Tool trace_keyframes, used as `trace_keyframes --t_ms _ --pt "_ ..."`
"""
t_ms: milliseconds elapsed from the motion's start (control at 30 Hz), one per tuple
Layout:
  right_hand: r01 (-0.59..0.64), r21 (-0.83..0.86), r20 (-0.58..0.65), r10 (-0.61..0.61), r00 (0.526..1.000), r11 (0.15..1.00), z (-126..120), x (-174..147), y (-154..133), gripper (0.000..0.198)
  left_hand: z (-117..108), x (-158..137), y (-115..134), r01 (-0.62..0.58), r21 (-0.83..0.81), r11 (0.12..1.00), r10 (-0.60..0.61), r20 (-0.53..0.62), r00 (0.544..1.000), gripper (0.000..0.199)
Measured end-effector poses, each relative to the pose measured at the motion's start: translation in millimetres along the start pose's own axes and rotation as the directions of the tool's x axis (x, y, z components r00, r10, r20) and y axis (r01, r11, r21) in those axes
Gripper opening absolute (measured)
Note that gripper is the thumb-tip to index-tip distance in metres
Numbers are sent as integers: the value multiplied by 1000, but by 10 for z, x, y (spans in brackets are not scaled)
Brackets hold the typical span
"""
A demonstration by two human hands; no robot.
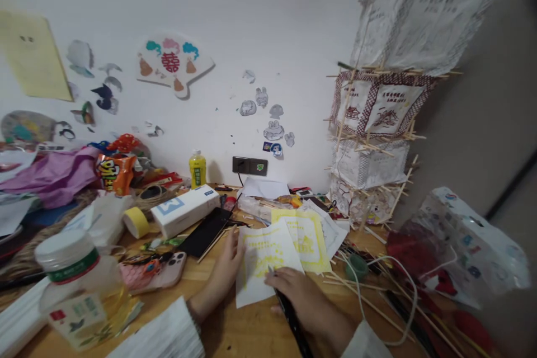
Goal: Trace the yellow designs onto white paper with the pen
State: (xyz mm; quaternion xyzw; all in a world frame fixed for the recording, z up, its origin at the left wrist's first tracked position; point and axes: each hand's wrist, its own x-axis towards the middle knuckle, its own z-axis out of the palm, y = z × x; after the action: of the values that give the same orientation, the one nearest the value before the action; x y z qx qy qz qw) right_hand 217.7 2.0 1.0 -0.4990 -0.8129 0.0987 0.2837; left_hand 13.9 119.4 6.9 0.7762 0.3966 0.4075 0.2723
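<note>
In the head view, a pale wall [260, 22] with paper cut-outs stuck to it rises behind a crowded wooden worktop [239, 327]. The right hand [296, 291] has its fingers curled around a dark pen [287, 310], its tip over a white sheet [268, 254] marked with yellow drawing and writing. That sheet lies on the worktop between the two hands, just beyond the right fingers and directly right of the left ones. The left hand [230, 251] rests along the sheet's left edge, its fingers stretched forward; whether they pinch the paper or merely lie against it cannot be told.

Beyond the right fingers, a yellow-bordered sheet [312, 243] lies partly under the white one. Just left of the left fingers is a flat black object [207, 232], with a white box [184, 210] and a roll of yellow tape [136, 222] farther off. Nearer the person, left of the same fingers, are a pink phone [170, 273] and a white-lidded jar [73, 296]. To the right of the right fingers lie thin sticks [356, 284], a green roll [356, 267] and a white cable [415, 296]; well beyond them stands a tiered paper lantern [390, 106].
</note>
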Motion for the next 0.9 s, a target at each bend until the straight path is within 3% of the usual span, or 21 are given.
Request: trace_keyframes --t_ms 67,133,300,400,500,600,667,800,900 --pt "-48 23 -11 48 999 999 -14 -24 38 43 -51 -96 80 -120 86 989 119 6 993 37" --pt "-87 53 -36 89 995 995 -25 -57 107 43 -21 -271 177 -271 173 947 261 82 962 30" --pt "-153 97 -114 163 980 983 -96 -157 210 43 417 -821 263 -618 259 742 523 352 776 9" --pt "-124 123 -144 141 979 985 -170 -180 193 42 623 -1030 231 -707 326 627 592 390 705 15" --pt "-71 130 -182 94 979 989 -196 -173 184 39 662 -1116 260 -745 444 498 603 440 665 26" --pt "-36 157 -240 74 968 987 -184 -168 152 34 630 -1139 366 -757 419 501 546 526 652 30" --pt "-56 173 -257 100 961 983 -184 -167 90 31 612 -1152 445 -732 408 545 495 548 674 30" --pt "-176 167 -251 214 944 970 -194 -146 -25 27 581 -1184 533 -702 398 591 464 544 699 32" --pt "-171 102 -222 190 956 980 -159 -122 36 31 559 -1180 529 -709 378 595 475 545 690 33"
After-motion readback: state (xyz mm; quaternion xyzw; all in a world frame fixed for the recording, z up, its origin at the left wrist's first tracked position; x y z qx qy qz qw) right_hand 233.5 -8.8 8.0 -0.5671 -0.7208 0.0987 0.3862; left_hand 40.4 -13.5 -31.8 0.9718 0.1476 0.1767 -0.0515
